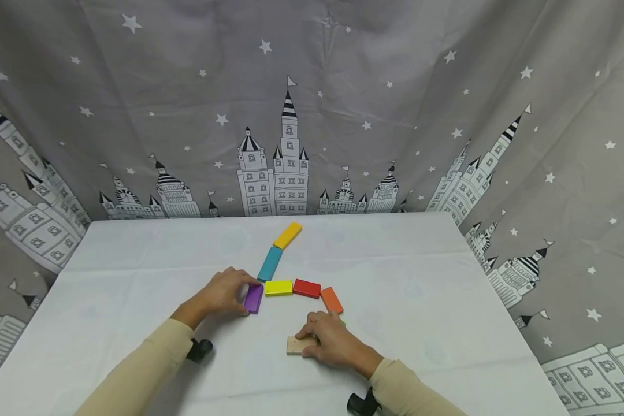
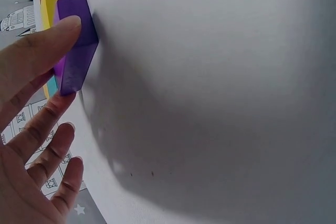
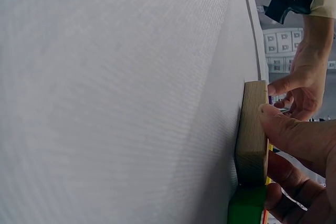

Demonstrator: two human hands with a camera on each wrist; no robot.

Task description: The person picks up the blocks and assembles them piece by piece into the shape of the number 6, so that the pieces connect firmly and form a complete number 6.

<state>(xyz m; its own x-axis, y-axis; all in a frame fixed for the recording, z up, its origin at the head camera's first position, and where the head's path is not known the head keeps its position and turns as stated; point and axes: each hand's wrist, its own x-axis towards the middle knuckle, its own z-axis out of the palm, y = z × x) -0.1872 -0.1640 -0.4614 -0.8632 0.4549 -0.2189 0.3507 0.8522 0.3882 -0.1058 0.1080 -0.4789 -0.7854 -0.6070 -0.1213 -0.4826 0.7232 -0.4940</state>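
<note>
In the head view my left hand (image 1: 225,293) pinches a purple block (image 1: 253,299) between thumb and fingers, left of a yellow block (image 1: 278,288). The left wrist view shows the thumb pressed on one side of that purple block (image 2: 79,40). My right hand (image 1: 334,340) grips a plain wooden block (image 1: 297,345) near the table's front. A green block (image 3: 247,203) sits against the end of the wooden block (image 3: 252,129) in the right wrist view; in the head view the right hand mostly hides it.
Red (image 1: 307,288) and orange (image 1: 332,300) blocks continue the line rightward from the yellow one. A teal block (image 1: 270,264) and an amber block (image 1: 288,235) slant up toward the back. All lie on a white-covered table (image 1: 421,277) before a grey printed curtain (image 1: 374,75).
</note>
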